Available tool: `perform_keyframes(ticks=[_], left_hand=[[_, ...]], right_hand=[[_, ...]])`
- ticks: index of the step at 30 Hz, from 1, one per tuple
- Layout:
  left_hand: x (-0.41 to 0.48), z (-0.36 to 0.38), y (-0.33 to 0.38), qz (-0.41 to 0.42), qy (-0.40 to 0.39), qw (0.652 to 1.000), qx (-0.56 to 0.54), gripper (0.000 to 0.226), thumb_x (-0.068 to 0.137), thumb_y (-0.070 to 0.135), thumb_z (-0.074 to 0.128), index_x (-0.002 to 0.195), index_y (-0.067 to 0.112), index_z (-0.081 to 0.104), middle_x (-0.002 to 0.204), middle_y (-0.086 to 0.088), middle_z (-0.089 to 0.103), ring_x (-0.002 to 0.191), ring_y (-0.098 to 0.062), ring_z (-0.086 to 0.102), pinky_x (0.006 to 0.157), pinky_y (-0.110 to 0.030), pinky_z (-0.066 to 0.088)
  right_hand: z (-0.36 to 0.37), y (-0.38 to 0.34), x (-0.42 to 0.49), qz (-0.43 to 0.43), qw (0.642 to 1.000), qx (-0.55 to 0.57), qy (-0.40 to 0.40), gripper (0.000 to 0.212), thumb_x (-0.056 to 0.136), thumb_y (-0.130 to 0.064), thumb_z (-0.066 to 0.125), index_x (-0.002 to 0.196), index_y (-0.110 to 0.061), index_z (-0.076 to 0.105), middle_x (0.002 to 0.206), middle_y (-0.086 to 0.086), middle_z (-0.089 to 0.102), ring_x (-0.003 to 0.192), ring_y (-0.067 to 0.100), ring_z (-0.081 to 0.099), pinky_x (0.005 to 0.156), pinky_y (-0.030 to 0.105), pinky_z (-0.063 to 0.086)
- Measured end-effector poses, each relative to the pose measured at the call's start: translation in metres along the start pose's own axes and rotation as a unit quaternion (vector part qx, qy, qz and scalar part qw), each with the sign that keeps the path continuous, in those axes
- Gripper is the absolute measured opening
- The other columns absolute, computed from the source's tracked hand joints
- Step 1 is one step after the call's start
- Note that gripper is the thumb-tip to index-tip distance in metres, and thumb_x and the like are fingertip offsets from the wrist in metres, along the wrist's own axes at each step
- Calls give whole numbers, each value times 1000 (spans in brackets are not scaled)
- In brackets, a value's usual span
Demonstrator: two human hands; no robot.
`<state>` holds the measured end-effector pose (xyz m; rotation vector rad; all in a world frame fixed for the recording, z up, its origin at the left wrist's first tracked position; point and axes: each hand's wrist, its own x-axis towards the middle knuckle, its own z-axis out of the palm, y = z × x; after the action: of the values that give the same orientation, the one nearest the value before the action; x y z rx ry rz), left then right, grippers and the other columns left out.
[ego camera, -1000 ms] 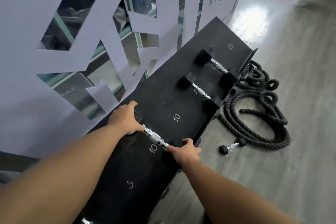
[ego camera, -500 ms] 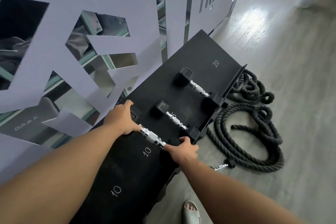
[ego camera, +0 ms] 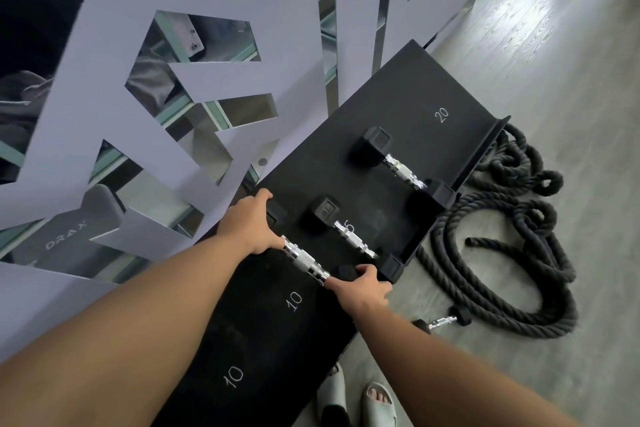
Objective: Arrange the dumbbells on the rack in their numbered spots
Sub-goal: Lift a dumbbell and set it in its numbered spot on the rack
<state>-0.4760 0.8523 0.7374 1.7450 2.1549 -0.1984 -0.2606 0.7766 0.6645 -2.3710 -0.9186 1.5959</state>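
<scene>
Dumbbell (ego camera: 306, 262) slid up the rack (ego camera: 408, 94), past the 10 mark (ego camera: 295, 302).

Held by both heads: left hand (ego camera: 251, 227) wrapped over the far head, right hand (ego camera: 362, 288) over the near one, each grip closed, chrome handle bare between. A second ago over a 10; now at 1 o'clock of that number, just beside the next dumbbell (ego camera: 349, 236). Probably still hunting its slot. Small dumbbell (ego camera: 441, 321) waiting on the floor at 4 o'clock.
</scene>
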Motion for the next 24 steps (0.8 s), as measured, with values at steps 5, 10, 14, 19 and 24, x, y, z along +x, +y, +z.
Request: perform_keyframes(ticks=[5, 10, 14, 19, 24], left_hand=[[13, 20, -10, 6, -29, 999, 14, 106, 60, 52, 90, 147, 27, 35, 126, -3, 60, 103, -29, 63, 76, -40, 56], [24, 38, -16, 10, -54, 998, 34, 103, 61, 52, 90, 146, 28, 36, 122, -4, 62, 99, -28, 63, 69, -36, 52], [28, 48, -22, 13, -62, 997, 46, 103, 59, 52, 90, 144, 28, 38, 119, -4, 62, 98, -30, 63, 68, -37, 52], [25, 58, -30, 11, -78, 996, 46, 100, 61, 50, 90, 144, 28, 38, 122, -5, 60, 100, -30, 63, 66, -35, 49], [16, 72, -35, 20, -92, 994, 47, 102, 61, 46, 92, 143, 26, 36, 124, -5, 58, 103, -30, 63, 74, -38, 56]], right_hand=[[18, 8, 4, 29, 1000, -2, -6, 84, 67, -53, 84, 138, -30, 44, 140, 12, 32, 123, 38, 50, 103, 48, 49], [35, 17, 10, 56, 998, 0, -13, 86, 69, -52, 83, 142, -29, 44, 142, 14, 31, 124, 39, 50, 103, 47, 50], [47, 19, 11, 72, 997, -21, -19, 87, 74, -53, 81, 147, -29, 40, 145, 14, 30, 126, 39, 49, 105, 44, 48], [62, 26, 10, 89, 995, -37, -23, 83, 80, -52, 77, 150, -29, 37, 146, 14, 30, 127, 39, 49, 103, 40, 45], [76, 31, 10, 116, 992, -38, -35, 71, 83, -37, 73, 145, -29, 39, 145, 16, 26, 119, 41, 54, 105, 45, 48]])
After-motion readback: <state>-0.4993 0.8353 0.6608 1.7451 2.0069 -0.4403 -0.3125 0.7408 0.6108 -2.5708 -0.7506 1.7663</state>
